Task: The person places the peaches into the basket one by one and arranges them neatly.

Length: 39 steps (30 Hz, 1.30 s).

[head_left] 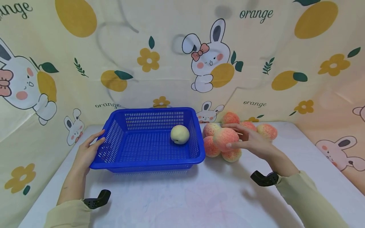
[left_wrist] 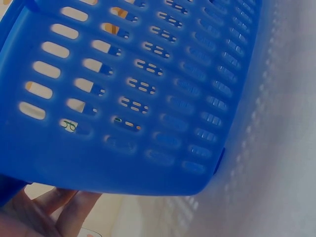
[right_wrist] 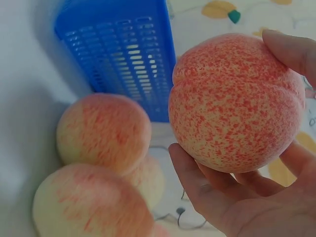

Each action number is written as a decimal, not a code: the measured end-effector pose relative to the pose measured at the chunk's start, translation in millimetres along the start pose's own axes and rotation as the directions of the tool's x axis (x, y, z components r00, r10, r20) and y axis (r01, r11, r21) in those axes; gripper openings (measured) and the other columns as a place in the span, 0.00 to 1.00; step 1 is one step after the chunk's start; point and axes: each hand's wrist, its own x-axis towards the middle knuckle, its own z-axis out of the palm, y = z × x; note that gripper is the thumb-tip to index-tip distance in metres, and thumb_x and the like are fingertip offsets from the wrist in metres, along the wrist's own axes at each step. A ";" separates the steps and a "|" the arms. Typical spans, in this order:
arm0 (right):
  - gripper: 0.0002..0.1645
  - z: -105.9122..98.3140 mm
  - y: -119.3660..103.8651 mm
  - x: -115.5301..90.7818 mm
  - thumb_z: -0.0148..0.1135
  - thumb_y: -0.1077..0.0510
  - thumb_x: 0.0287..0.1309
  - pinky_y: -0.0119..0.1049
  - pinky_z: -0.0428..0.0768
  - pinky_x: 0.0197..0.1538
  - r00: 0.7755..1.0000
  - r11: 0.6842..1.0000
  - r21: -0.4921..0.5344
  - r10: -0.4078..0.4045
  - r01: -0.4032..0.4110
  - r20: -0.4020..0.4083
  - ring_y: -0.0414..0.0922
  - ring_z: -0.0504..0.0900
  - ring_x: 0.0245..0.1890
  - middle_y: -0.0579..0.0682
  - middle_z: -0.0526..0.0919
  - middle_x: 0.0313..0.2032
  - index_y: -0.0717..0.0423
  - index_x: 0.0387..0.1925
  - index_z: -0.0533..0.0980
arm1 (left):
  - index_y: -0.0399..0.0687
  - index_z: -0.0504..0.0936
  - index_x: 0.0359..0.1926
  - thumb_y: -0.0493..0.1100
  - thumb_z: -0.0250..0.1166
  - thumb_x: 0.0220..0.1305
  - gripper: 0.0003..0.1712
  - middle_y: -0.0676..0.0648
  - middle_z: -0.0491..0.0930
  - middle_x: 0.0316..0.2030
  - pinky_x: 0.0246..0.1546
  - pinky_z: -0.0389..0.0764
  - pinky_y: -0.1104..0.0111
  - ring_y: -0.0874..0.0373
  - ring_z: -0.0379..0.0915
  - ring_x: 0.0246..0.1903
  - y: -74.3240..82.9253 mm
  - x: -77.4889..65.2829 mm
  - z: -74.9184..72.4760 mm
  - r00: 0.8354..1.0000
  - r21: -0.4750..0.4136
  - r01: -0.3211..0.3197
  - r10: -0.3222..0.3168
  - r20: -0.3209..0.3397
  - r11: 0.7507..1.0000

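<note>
A blue plastic basket (head_left: 148, 163) with slotted walls sits left of centre in the head view. My left hand (head_left: 85, 155) grips its left rim, and the left wrist view shows the fingers (left_wrist: 79, 210) at the rim beside the slotted wall (left_wrist: 163, 84). One pale, yellowish peach (head_left: 180, 134) lies inside, towards the right. My right hand (head_left: 252, 143) holds a red-speckled peach (head_left: 225, 139) between thumb and fingers, above other peaches to the right of the basket. In the right wrist view this peach (right_wrist: 237, 103) shows its crease, with fingers curled beneath it.
Several more peaches (head_left: 211, 146) cluster against the basket's right side, and one peach (head_left: 266, 131) lies farther right near the back. The white table (head_left: 171, 199) meets a hanging cloth (head_left: 159, 85) printed with rabbits and oranges behind it.
</note>
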 end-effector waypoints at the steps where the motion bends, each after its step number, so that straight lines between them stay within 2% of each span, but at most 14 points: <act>1: 0.37 0.8 -2.2 2.9 0.67 0.51 0.55 0.62 0.65 0.62 1.000 1.000 -0.003 0.003 -0.003 0.007 0.59 0.63 0.67 0.47 0.64 0.67 0.43 0.66 0.64 | 0.61 0.57 0.73 0.61 0.47 0.71 0.33 0.37 0.47 0.74 0.63 0.61 0.40 0.32 0.56 0.66 0.0 -0.2 -0.3 1.000 -0.001 -0.001 0.001 0.000 1.000; 7: 0.37 6.4 -17.1 20.6 0.68 0.46 0.54 0.56 0.71 0.60 1.000 0.999 -0.052 -0.007 0.008 0.017 0.58 0.66 0.66 0.44 0.65 0.67 0.36 0.65 0.66 | 0.61 0.57 0.73 0.61 0.48 0.70 0.33 0.39 0.47 0.74 0.64 0.58 0.40 0.32 0.53 0.67 1.3 -1.6 -0.8 1.000 -0.011 -0.009 0.009 0.008 1.000; 12: 0.37 12.5 -27.5 33.6 0.68 0.42 0.52 0.46 0.78 0.50 0.999 0.998 -0.060 0.032 -0.030 0.042 0.53 0.70 0.62 0.42 0.67 0.65 0.31 0.64 0.66 | 0.60 0.57 0.73 0.60 0.47 0.71 0.33 0.39 0.46 0.75 0.64 0.56 0.39 0.31 0.51 0.68 1.4 -3.1 -0.8 1.000 -0.002 -0.007 0.007 0.008 1.000; 17: 0.35 21.2 -39.2 48.2 0.69 0.40 0.50 0.42 0.77 0.37 0.995 0.997 -0.039 0.069 -0.066 0.077 0.51 0.71 0.57 0.38 0.69 0.62 0.24 0.61 0.67 | 0.60 0.56 0.73 0.61 0.47 0.71 0.33 0.39 0.46 0.75 0.64 0.57 0.39 0.31 0.51 0.68 0.7 -3.5 -1.2 1.000 -0.001 -0.008 0.008 0.005 1.000; 19: 0.36 24.7 -44.2 54.8 0.70 0.39 0.49 0.44 0.77 0.38 0.993 0.996 -0.027 0.084 -0.082 0.083 0.50 0.71 0.57 0.36 0.69 0.62 0.21 0.60 0.67 | 0.60 0.57 0.73 0.60 0.47 0.71 0.33 0.40 0.46 0.75 0.65 0.56 0.39 0.32 0.51 0.69 1.3 -3.5 -1.4 1.000 -0.007 -0.013 0.013 0.003 1.000; 22: 0.36 29.6 -51.9 63.8 0.71 0.40 0.48 0.53 0.76 0.49 0.992 0.996 0.012 0.087 -0.088 0.088 0.49 0.71 0.60 0.37 0.70 0.62 0.24 0.60 0.68 | 0.59 0.57 0.73 0.59 0.47 0.71 0.33 0.40 0.47 0.75 0.65 0.56 0.41 0.34 0.52 0.68 2.9 -3.9 -1.5 1.000 -0.018 -0.024 0.024 0.005 1.000; 24: 0.36 32.8 -57.2 69.4 0.71 0.41 0.48 0.59 0.71 0.57 0.992 0.996 0.018 0.084 -0.086 0.090 0.48 0.70 0.62 0.39 0.71 0.61 0.25 0.60 0.68 | 0.59 0.57 0.73 0.59 0.48 0.71 0.32 0.40 0.46 0.75 0.66 0.56 0.41 0.34 0.51 0.69 3.8 -4.3 -1.5 1.000 -0.025 -0.025 0.025 0.008 0.999; 26: 0.35 36.6 -62.3 75.2 0.71 0.42 0.49 0.57 0.68 0.61 0.993 0.997 0.027 0.072 -0.074 0.092 0.48 0.70 0.62 0.40 0.71 0.61 0.27 0.60 0.69 | 0.59 0.58 0.73 0.59 0.48 0.71 0.32 0.40 0.47 0.75 0.66 0.56 0.41 0.34 0.52 0.69 3.9 -3.8 -1.1 1.000 -0.026 -0.025 0.026 0.007 0.999; 28: 0.34 40.3 -66.7 81.1 0.71 0.42 0.49 0.56 0.68 0.61 0.994 0.997 0.012 0.072 -0.073 0.085 0.48 0.69 0.62 0.40 0.71 0.61 0.27 0.59 0.70 | 0.60 0.58 0.73 0.60 0.48 0.71 0.33 0.41 0.47 0.75 0.66 0.56 0.41 0.34 0.52 0.69 3.7 -2.9 -0.7 1.000 -0.027 -0.022 0.022 0.003 0.999; 34: 0.34 49.1 -74.3 95.8 0.70 0.41 0.49 0.61 0.62 0.65 0.995 0.998 -0.034 0.055 -0.053 0.086 0.49 0.63 0.67 0.40 0.70 0.63 0.27 0.59 0.70 | 0.61 0.58 0.73 0.60 0.48 0.71 0.32 0.41 0.46 0.75 0.65 0.57 0.40 0.33 0.51 0.69 2.4 -1.1 0.1 1.000 -0.024 -0.014 0.013 -0.004 1.000; 39: 0.33 55.3 -77.9 104.1 0.70 0.39 0.48 0.59 0.62 0.65 0.996 0.997 -0.076 0.035 -0.028 0.086 0.49 0.64 0.66 0.40 0.69 0.63 0.26 0.58 0.71 | 0.61 0.58 0.73 0.60 0.48 0.71 0.32 0.41 0.46 0.75 0.65 0.56 0.39 0.33 0.50 0.70 1.8 -0.5 -0.7 1.000 -0.020 -0.015 0.015 -0.002 1.000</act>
